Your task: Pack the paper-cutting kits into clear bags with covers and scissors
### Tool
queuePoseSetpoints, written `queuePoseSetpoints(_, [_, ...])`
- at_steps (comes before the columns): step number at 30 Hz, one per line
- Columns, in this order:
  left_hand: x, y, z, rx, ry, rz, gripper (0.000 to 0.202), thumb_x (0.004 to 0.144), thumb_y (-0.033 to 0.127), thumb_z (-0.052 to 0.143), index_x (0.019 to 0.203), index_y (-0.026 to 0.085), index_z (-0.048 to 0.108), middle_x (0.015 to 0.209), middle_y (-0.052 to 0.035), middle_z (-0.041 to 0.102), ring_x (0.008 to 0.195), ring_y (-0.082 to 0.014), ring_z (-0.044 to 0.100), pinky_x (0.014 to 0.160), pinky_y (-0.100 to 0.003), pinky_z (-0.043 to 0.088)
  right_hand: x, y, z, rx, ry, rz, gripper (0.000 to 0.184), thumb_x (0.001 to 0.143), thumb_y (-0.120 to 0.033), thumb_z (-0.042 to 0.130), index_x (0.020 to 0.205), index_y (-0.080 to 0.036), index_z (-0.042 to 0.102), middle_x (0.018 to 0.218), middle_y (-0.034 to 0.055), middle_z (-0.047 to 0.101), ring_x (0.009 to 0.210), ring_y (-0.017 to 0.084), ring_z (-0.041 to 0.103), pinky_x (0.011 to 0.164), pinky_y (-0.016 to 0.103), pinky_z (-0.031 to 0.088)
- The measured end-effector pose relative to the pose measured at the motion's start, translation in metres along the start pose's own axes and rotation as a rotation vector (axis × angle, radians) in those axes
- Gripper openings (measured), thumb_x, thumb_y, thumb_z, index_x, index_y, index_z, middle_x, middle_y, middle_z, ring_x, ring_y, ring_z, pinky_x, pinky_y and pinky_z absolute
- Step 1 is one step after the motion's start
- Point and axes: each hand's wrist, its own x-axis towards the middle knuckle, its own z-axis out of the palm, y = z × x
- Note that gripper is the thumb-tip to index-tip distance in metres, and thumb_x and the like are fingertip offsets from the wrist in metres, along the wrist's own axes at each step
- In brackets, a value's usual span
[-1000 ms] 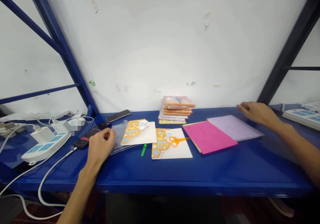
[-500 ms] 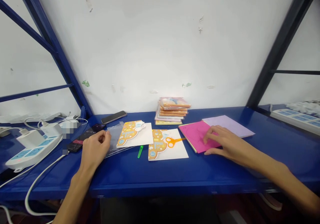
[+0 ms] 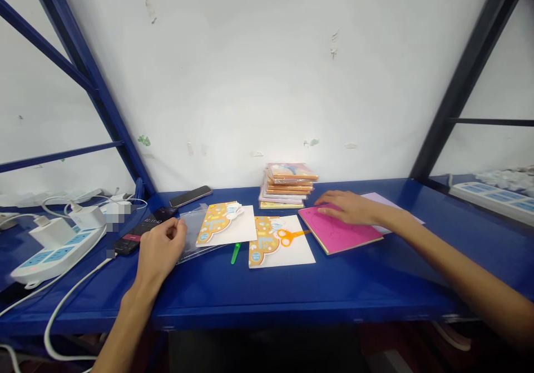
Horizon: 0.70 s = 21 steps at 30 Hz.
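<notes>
My left hand (image 3: 161,249) rests on the blue shelf with its fingers curled, pinching the edge of a clear plastic sleeve (image 3: 192,232). An orange printed card (image 3: 227,224) lies partly on that sleeve. My right hand (image 3: 348,207) lies flat with fingers spread on the far edge of a pink paper pad (image 3: 340,232). A lilac sheet (image 3: 386,202) shows behind that hand. A second orange card (image 3: 277,242) lies in the middle with orange scissors (image 3: 292,234) on it and a green cap (image 3: 235,252) beside it.
A stack of paper packs (image 3: 287,185) stands against the white wall. Two phones (image 3: 191,195) (image 3: 139,231) lie at the left near a white power strip (image 3: 54,248) with chargers and cables. Blue rack posts (image 3: 89,78) frame the shelf; another power strip (image 3: 496,198) sits far right.
My right hand came in from the far right over the lilac sheet, crossed the pink pad, and now lies on the pad's far edge. My left hand has stayed on the sleeve.
</notes>
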Motion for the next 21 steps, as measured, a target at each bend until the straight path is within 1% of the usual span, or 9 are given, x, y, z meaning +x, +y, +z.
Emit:
queuePoseSetpoints(4, [0.0, 0.0, -0.001, 0.004, 0.002, -0.003, 0.039, 0.091, 0.041, 0.047, 0.057, 0.022, 0.045, 0.05, 0.0031, 0.044, 0.052, -0.0145, 0.046, 0.058, -0.029, 0.031, 0.021, 0.004, 0.005, 0.028, -0.071, -0.024, 0.061, 0.099, -0.063, 0.035, 0.128, -0.019, 0.066, 0.128, 0.0159, 0.066, 0.113, 0.033, 0.064, 0.099, 0.051, 0.048])
queuePoseSetpoints(9, [0.0, 0.004, -0.002, -0.012, 0.016, -0.021, 0.038, 0.09, 0.042, 0.046, 0.057, 0.022, 0.049, 0.051, 0.0016, 0.049, 0.055, -0.0162, 0.048, 0.059, -0.029, 0.033, 0.015, 0.0, 0.007, 0.01, -0.091, 0.005, 0.059, 0.095, -0.065, 0.041, 0.126, -0.021, 0.064, 0.127, 0.0149, 0.065, 0.111, 0.034, 0.063, 0.095, 0.051, 0.049])
queuePoseSetpoints(12, [-0.002, 0.019, -0.009, -0.084, 0.051, -0.029, 0.036, 0.089, 0.043, 0.047, 0.06, 0.022, 0.053, 0.053, 0.0013, 0.052, 0.056, -0.0164, 0.049, 0.058, -0.029, 0.034, 0.007, -0.002, 0.007, 0.002, -0.1, 0.012, 0.059, 0.095, -0.067, 0.041, 0.123, -0.021, 0.064, 0.122, 0.0144, 0.066, 0.104, 0.033, 0.065, 0.091, 0.05, 0.05])
queuePoseSetpoints(14, [-0.005, 0.037, -0.021, -0.171, 0.048, -0.036, 0.036, 0.087, 0.044, 0.049, 0.061, 0.021, 0.055, 0.052, 0.0023, 0.05, 0.054, -0.0152, 0.046, 0.056, -0.028, 0.033, 0.0, -0.006, 0.006, -0.009, -0.095, 0.003, 0.059, 0.095, -0.068, 0.04, 0.121, -0.021, 0.064, 0.118, 0.0142, 0.067, 0.099, 0.032, 0.066, 0.089, 0.049, 0.05])
queuePoseSetpoints(15, [-0.008, 0.048, -0.029, -0.227, 0.012, -0.041, 0.037, 0.087, 0.046, 0.049, 0.06, 0.021, 0.055, 0.05, 0.003, 0.047, 0.051, -0.0144, 0.043, 0.053, -0.028, 0.032, -0.005, -0.008, 0.006, -0.018, -0.09, 0.001, 0.059, 0.095, -0.068, 0.04, 0.121, -0.021, 0.064, 0.117, 0.0142, 0.067, 0.098, 0.032, 0.066, 0.089, 0.049, 0.05])
queuePoseSetpoints(17, [-0.019, 0.076, -0.048, -0.344, -0.191, -0.019, 0.043, 0.086, 0.053, 0.05, 0.056, 0.021, 0.055, 0.047, 0.0037, 0.041, 0.047, -0.0135, 0.038, 0.048, -0.028, 0.028, -0.014, -0.014, 0.006, -0.04, -0.082, 0.006, 0.058, 0.095, -0.067, 0.04, 0.121, -0.02, 0.064, 0.115, 0.0145, 0.067, 0.096, 0.032, 0.066, 0.089, 0.049, 0.05])
queuePoseSetpoints(18, [-0.028, 0.091, -0.057, -0.409, -0.346, 0.013, 0.047, 0.085, 0.056, 0.049, 0.054, 0.022, 0.056, 0.046, 0.0031, 0.042, 0.046, -0.0138, 0.039, 0.047, -0.028, 0.028, -0.019, -0.017, 0.006, -0.05, -0.078, 0.013, 0.058, 0.096, -0.066, 0.04, 0.12, -0.02, 0.064, 0.114, 0.0147, 0.067, 0.096, 0.032, 0.066, 0.088, 0.049, 0.05])
queuePoseSetpoints(19, [-0.039, 0.107, -0.064, -0.477, -0.537, 0.05, 0.05, 0.086, 0.059, 0.046, 0.056, 0.022, 0.061, 0.046, 0.0024, 0.046, 0.047, -0.0147, 0.043, 0.047, -0.028, 0.031, -0.024, -0.021, 0.006, -0.06, -0.073, 0.02, 0.057, 0.096, -0.066, 0.04, 0.118, -0.019, 0.065, 0.112, 0.0148, 0.067, 0.095, 0.032, 0.066, 0.087, 0.049, 0.05])
queuePoseSetpoints(21, [-0.067, 0.137, -0.066, -0.519, -0.883, 0.05, 0.048, 0.088, 0.062, 0.047, 0.07, 0.026, 0.073, 0.063, -0.0005, 0.065, 0.058, -0.0175, 0.06, 0.052, -0.027, 0.04, -0.033, -0.027, 0.007, -0.079, -0.059, 0.029, 0.057, 0.096, -0.066, 0.04, 0.115, -0.018, 0.065, 0.107, 0.0151, 0.067, 0.094, 0.033, 0.065, 0.086, 0.049, 0.05])
